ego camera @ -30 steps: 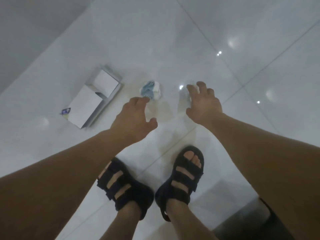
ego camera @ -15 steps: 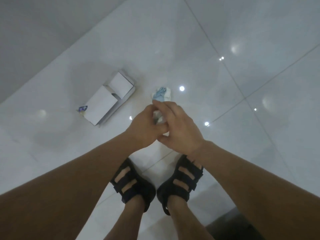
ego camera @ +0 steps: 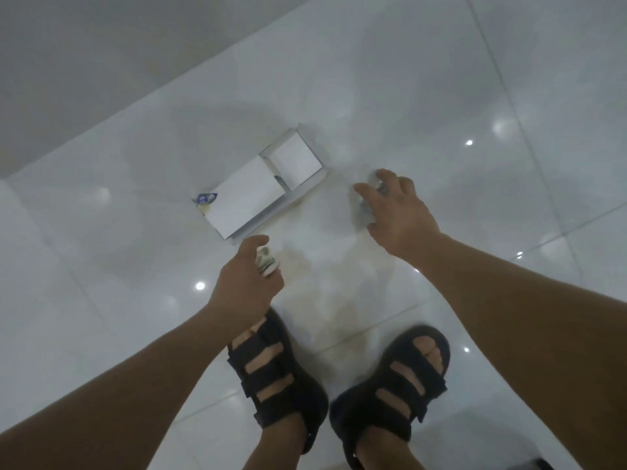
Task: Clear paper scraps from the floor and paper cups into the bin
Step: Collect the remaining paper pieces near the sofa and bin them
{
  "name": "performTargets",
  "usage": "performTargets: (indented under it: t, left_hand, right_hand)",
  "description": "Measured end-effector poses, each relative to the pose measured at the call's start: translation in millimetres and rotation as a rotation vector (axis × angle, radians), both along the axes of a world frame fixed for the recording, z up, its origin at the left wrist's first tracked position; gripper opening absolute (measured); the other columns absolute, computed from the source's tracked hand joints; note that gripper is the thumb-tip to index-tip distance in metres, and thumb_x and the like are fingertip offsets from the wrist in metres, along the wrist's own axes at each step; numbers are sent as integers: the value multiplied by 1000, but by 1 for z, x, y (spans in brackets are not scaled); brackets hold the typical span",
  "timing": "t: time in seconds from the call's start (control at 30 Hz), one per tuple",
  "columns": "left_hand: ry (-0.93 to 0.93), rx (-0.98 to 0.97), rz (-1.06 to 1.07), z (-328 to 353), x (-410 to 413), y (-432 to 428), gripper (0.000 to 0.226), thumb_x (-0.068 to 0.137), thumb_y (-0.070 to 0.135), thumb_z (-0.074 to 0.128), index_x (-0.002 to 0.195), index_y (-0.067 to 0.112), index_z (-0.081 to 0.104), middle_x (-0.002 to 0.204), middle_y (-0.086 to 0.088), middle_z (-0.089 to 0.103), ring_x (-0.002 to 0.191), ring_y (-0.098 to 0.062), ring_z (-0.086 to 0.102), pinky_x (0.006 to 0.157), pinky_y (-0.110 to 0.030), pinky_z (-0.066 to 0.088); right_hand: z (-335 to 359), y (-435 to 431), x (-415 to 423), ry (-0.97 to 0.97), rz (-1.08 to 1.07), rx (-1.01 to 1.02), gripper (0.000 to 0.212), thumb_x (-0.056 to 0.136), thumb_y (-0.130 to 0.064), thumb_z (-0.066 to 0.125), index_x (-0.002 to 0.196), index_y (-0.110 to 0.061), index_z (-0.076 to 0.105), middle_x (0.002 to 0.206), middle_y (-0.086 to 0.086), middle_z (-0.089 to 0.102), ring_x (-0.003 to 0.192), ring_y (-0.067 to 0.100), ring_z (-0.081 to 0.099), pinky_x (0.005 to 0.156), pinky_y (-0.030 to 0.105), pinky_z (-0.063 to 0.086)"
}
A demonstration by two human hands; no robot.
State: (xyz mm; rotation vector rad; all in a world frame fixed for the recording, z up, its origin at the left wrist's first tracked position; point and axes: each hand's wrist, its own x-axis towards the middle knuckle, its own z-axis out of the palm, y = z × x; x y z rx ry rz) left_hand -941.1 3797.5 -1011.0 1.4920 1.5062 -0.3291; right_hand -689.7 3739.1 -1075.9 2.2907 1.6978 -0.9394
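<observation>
My left hand (ego camera: 246,281) holds a small crumpled paper scrap (ego camera: 266,262) with greenish print, low over the white tiled floor. My right hand (ego camera: 395,208) reaches down to the right of it, fingers curled over a blue-and-white crumpled scrap (ego camera: 366,205) on the floor; most of that scrap is hidden under the fingers. A flattened white cardboard box (ego camera: 263,188) lies on the floor beyond my left hand. A small blue-and-yellow scrap (ego camera: 204,200) sits at the box's left corner. No bin or cup is in view.
My two feet in black strap sandals (ego camera: 278,374) stand on the glossy white tiles (ego camera: 475,79) just below the hands. A grey wall (ego camera: 101,45) runs along the upper left. A dark object (ego camera: 529,464) shows at the bottom right edge.
My hands, joined over one scrap half a second ago, have parted. The left hand keeps that scrap; the right has moved right and forward onto the blue-and-white scrap.
</observation>
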Motion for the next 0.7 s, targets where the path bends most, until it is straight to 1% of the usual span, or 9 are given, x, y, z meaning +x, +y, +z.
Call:
performTargets:
  t: [0.07,0.1,0.17,0.27,0.33,0.43,0.47,0.6,0.7]
  left_hand:
    - [-29,38,28,-1,-11,-3,47,86,19,60,126,32,40,84,8,54,68,-6,54,52,1,36]
    - [-46,54,30,2,-15,-4,45,86,18,60,123,33,40,81,8,53,67,-7,54,51,-1,36]
    - [-68,87,21,15,-18,-3,40,86,19,59,116,37,40,81,8,53,67,-7,54,52,-4,37]
    - [-95,125,57,53,-19,3,34,84,18,61,106,37,43,86,5,53,65,-8,52,53,-4,37]
    - [-99,139,83,93,-20,13,32,83,21,62,104,37,44,90,2,55,68,-9,53,55,-7,38]
    - [-123,139,146,165,-25,30,31,82,27,65,107,35,47,98,0,59,74,-17,58,70,-28,48]
    - [-137,145,175,193,-28,36,33,82,29,67,109,33,48,100,0,60,75,-19,59,71,-30,48]
    - [-141,213,227,307,-43,47,43,84,37,68,120,24,50,105,2,55,84,-14,55,75,-25,41]
    - [-99,238,263,383,-57,41,44,89,36,62,126,16,49,115,-7,53,97,-20,54,86,-27,40]
  right_hand:
    - [-5,-10,-12,12,8,21,53,88,-9,54,139,-19,46,143,12,33,123,32,34,86,42,51]
    - [-2,-16,-18,25,-6,16,50,88,-8,54,137,-17,49,139,12,36,121,31,36,85,38,51]
    - [15,-26,-28,67,-30,-2,51,86,-9,58,136,-17,49,136,11,38,119,29,37,84,34,48]
    - [68,-26,-38,133,-16,13,54,87,-17,61,139,-19,45,136,8,38,118,26,39,86,33,49]
    - [116,-15,-42,139,25,33,55,88,-20,60,140,-21,43,136,6,39,117,25,40,85,32,50]
    - [199,9,-47,148,72,93,55,87,-19,60,140,-20,45,136,6,41,116,26,42,79,31,48]
    - [229,19,-50,156,89,110,55,87,-18,60,139,-20,45,136,6,41,116,26,42,79,31,48]
    - [345,53,-71,187,150,187,55,86,-18,62,139,-20,47,134,5,43,118,26,43,81,32,47]
    - [424,68,-95,198,187,190,56,86,-20,61,140,-20,45,134,4,43,118,26,42,83,32,46]
